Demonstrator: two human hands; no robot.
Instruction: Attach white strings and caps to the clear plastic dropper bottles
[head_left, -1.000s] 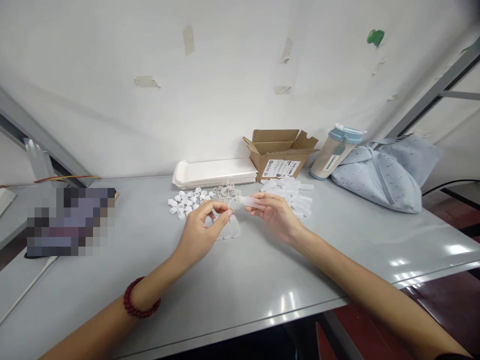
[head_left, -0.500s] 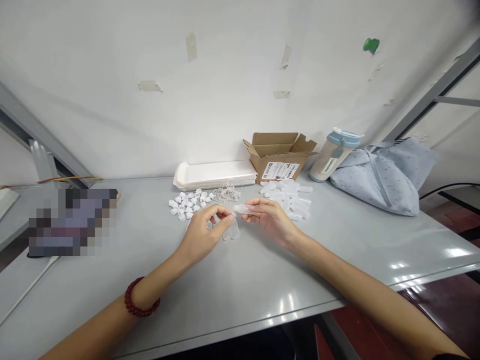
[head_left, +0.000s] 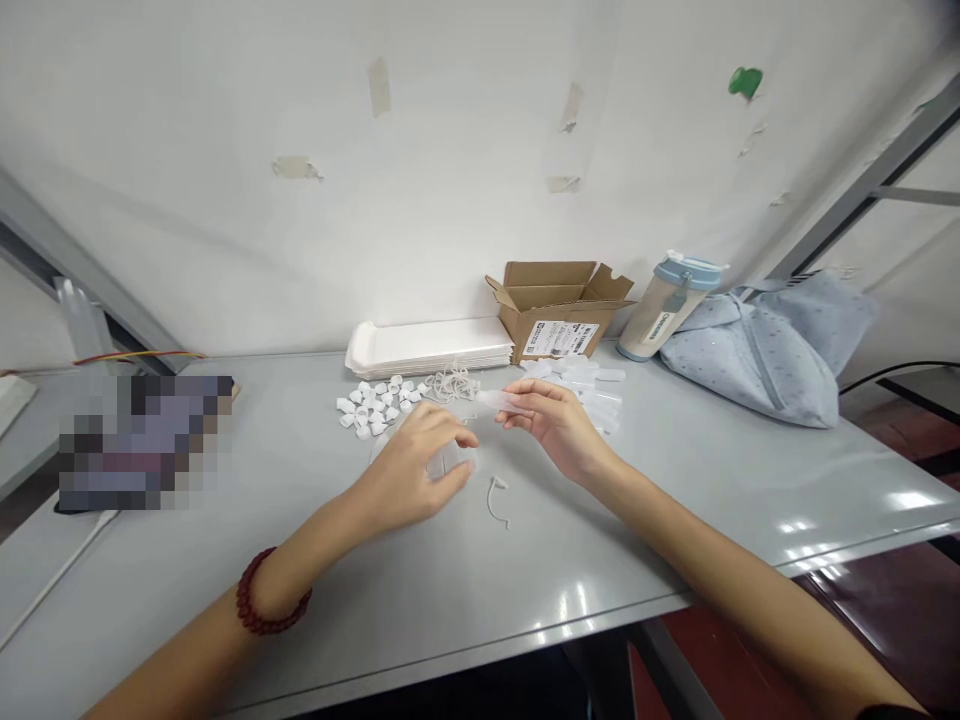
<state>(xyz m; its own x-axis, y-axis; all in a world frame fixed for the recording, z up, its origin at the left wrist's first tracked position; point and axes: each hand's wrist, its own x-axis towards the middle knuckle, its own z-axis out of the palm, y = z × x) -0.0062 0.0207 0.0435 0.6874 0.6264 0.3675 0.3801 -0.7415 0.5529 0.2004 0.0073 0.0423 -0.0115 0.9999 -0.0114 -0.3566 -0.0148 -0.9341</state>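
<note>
My right hand [head_left: 551, 425] pinches a clear plastic tube [head_left: 501, 400] by one end, held level above the grey table [head_left: 465, 570]. My left hand [head_left: 420, 465], with a red bead bracelet on the wrist, curls down over a few clear tubes [head_left: 448, 457] lying on the table and grips them. A small white strap [head_left: 497, 497] lies loose on the table just right of my left hand. Behind the hands are a scatter of white caps [head_left: 373, 405], a tangle of white loops [head_left: 452, 382] and a pile of clear tubes [head_left: 592, 385].
A stack of white trays [head_left: 427, 346] and an open cardboard box [head_left: 556, 305] stand by the wall. A tumbler with a blue lid [head_left: 667, 305] and a pale blue cloth bag [head_left: 765, 350] sit at the right. A blurred-out object lies at the left.
My left hand has dropped from the held tube onto the tubes on the table. The white strap now lies loose on the table. My right hand lifted slightly with its tube.
</note>
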